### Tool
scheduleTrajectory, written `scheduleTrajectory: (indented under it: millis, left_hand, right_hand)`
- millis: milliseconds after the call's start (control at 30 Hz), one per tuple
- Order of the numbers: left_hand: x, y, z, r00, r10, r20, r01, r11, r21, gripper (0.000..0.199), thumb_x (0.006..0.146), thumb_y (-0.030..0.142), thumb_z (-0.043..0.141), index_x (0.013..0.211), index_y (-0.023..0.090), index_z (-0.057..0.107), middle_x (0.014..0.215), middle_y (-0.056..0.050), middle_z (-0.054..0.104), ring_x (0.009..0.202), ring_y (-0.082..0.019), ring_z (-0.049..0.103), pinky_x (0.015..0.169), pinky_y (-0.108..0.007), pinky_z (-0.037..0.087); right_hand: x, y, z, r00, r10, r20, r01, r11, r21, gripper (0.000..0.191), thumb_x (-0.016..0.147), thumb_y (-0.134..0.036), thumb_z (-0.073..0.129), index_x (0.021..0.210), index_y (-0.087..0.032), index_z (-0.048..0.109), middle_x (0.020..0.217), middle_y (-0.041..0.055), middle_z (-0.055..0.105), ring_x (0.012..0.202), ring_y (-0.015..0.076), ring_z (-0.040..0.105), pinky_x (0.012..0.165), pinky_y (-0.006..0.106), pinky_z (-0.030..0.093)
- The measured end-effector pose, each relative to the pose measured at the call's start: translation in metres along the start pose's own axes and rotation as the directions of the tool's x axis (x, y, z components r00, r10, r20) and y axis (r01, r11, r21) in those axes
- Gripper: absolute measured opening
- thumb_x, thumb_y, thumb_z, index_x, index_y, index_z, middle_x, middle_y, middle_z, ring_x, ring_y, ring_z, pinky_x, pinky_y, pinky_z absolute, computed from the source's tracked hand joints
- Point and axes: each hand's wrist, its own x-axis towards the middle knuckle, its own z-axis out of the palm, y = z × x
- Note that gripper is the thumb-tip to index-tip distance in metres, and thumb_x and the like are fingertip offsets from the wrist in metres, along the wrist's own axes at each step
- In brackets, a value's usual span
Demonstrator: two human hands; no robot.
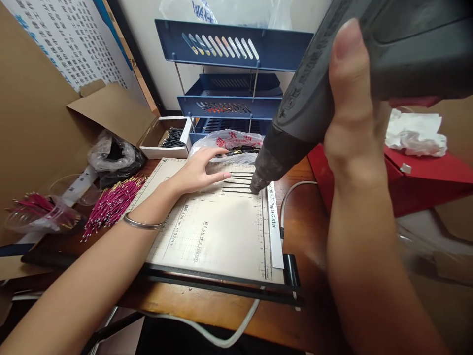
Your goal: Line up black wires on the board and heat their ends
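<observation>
The person's right hand, in the head view, is closed around a dark grey gun-shaped tool, its thumb lying along the near side and the other fingers mostly hidden behind the body. The tool slants down to the left, and its nozzle ends at the right-hand ends of several thin black strands. These lie side by side, crosswise, near the far right part of a cream paper cutter on the wooden desk. The left hand reaches over the board from the left, its thumb and fingers parted with a clear gap and nothing visibly gripped; the thumb tip is at the strands' left ends, though whether it touches them is hard to tell. A metal bangle circles the left wrist. Beyond the fingers sits a clear plastic bag of dark strands, before a blue tray rack. A heap of magenta sticks lies left of the board; a red box stands to the right.
</observation>
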Motion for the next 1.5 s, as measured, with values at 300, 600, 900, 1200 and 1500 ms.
scheduleTrajectory:
  millis: [300, 600, 900, 1200, 1500]
  left_hand:
    - [-0.003, -0.001, 0.000, 0.992, -0.044, 0.115, 0.061, 0.988, -0.142, 0.113, 0.087, 0.076, 0.080, 0.176, 0.025, 0.032, 0.178, -0.019, 0.042, 0.167, -0.041, 0.040, 0.137, -0.057, 0.034]
    - [-0.003, -0.002, -0.001, 0.968, -0.105, 0.229, 0.130, 0.987, -0.094, 0.119, 0.080, 0.082, 0.081, 0.174, 0.022, 0.040, 0.174, -0.019, 0.049, 0.162, -0.042, 0.047, 0.135, -0.055, 0.039]
    - [0.000, 0.005, -0.003, 0.967, -0.095, 0.235, 0.114, 0.991, -0.069, 0.111, 0.080, 0.081, 0.081, 0.168, 0.021, 0.050, 0.172, -0.018, 0.052, 0.161, -0.043, 0.047, 0.136, -0.056, 0.038]
    - [0.000, 0.008, -0.004, 0.964, -0.096, 0.248, 0.112, 0.992, -0.055, 0.108, 0.082, 0.083, 0.077, 0.166, 0.019, 0.053, 0.174, -0.016, 0.050, 0.161, -0.043, 0.046, 0.136, -0.054, 0.038]
    - [0.000, 0.011, -0.005, 0.966, -0.111, 0.234, 0.126, 0.991, -0.049, 0.101, 0.088, 0.083, 0.071, 0.164, 0.019, 0.056, 0.171, -0.016, 0.054, 0.160, -0.042, 0.049, 0.137, -0.054, 0.037]
  right_hand:
    - [0.003, -0.001, -0.012, 0.994, 0.102, -0.048, -0.105, 0.992, -0.072, 0.048, 0.089, -0.052, 0.083, 0.133, -0.033, 0.080, 0.142, -0.0142, 0.073, 0.160, 0.0267, 0.053, 0.141, 0.043, 0.039]
    - [-0.002, -0.015, -0.013, 0.987, 0.157, -0.037, -0.160, 0.983, -0.091, 0.047, 0.093, -0.051, 0.081, 0.135, -0.032, 0.077, 0.144, -0.0175, 0.072, 0.158, 0.0182, 0.055, 0.138, 0.030, 0.044]
    - [-0.005, -0.015, -0.013, 0.992, 0.120, -0.047, -0.124, 0.988, -0.096, 0.042, 0.088, -0.058, 0.082, 0.126, -0.039, 0.080, 0.138, -0.0223, 0.075, 0.161, 0.0166, 0.051, 0.140, 0.029, 0.037]
    - [-0.004, -0.020, -0.005, 0.982, 0.172, -0.084, -0.178, 0.981, -0.076, 0.044, 0.087, -0.053, 0.082, 0.124, -0.031, 0.082, 0.132, -0.0195, 0.078, 0.159, 0.0195, 0.054, 0.135, 0.030, 0.042]
    - [-0.002, -0.018, -0.004, 0.982, 0.180, -0.061, -0.185, 0.979, -0.088, 0.045, 0.088, -0.054, 0.083, 0.127, -0.031, 0.081, 0.131, -0.0161, 0.079, 0.154, 0.0225, 0.061, 0.130, 0.029, 0.052]
